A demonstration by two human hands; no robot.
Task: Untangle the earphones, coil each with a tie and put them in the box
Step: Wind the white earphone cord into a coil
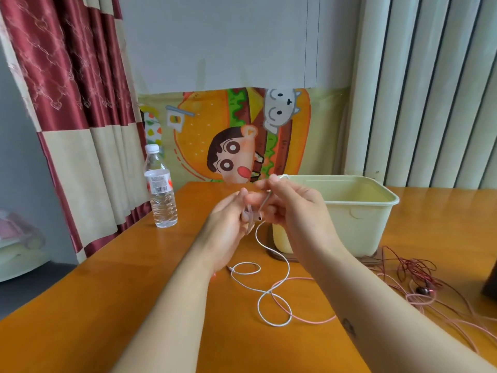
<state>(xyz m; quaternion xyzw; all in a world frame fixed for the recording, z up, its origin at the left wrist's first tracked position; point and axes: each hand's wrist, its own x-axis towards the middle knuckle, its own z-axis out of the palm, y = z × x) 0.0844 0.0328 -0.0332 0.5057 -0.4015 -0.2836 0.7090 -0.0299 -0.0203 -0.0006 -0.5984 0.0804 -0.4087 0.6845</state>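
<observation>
Both hands are raised above the wooden table, close together. My left hand holds the earbud end of a white earphone cable against its fingers. My right hand pinches the same cable between thumb and fingertip just above. The rest of the white cable hangs down and lies in loose loops on the table. A pink cable crosses it and runs right. A dark red earphone tangle lies at the right. The pale yellow box stands open behind my right hand.
A clear water bottle stands at the table's far left corner. A cartoon burger poster hangs on the wall behind, with curtains on the left. A dark object sits at the right edge.
</observation>
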